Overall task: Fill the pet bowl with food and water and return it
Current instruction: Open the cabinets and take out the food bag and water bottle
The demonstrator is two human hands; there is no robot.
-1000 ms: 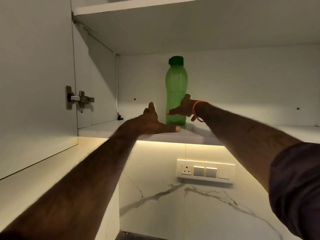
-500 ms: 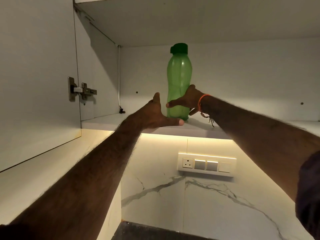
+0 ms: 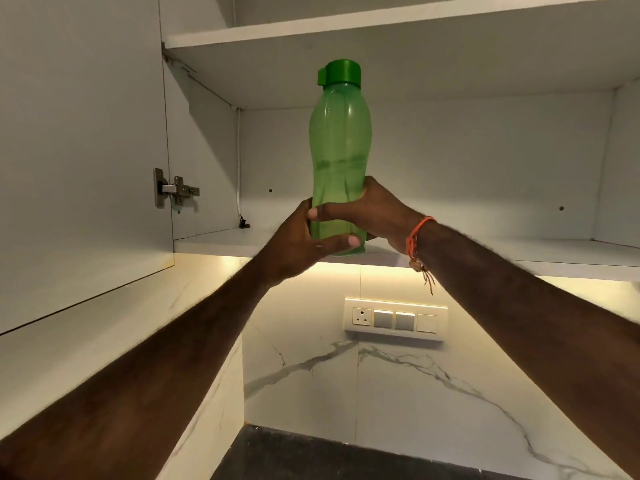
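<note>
A tall translucent green bottle (image 3: pixel 340 147) with a darker green cap stands upright at the front edge of the lower shelf (image 3: pixel 485 254) of an open wall cabinet. Both hands grip its lower part. My left hand (image 3: pixel 298 244) wraps it from the left, thumb across the base. My right hand (image 3: pixel 374 213), with an orange thread on the wrist, holds it from the right, fingers around the front. The bottle's base sits at or just over the shelf edge; whether it touches I cannot tell. No pet bowl is in view.
The cabinet door (image 3: pixel 79 150) stands open on the left, its hinge (image 3: pixel 175 190) showing. An upper shelf (image 3: pixel 381 26) is above the bottle. Below, a lit marble backsplash carries a switch panel (image 3: pixel 394 320). A dark counter (image 3: pixel 311 455) lies at the bottom.
Both hands have closed around the bottle's lower part. The bottle has come forward from deeper in the shelf to its front edge and appears larger and nearer.
</note>
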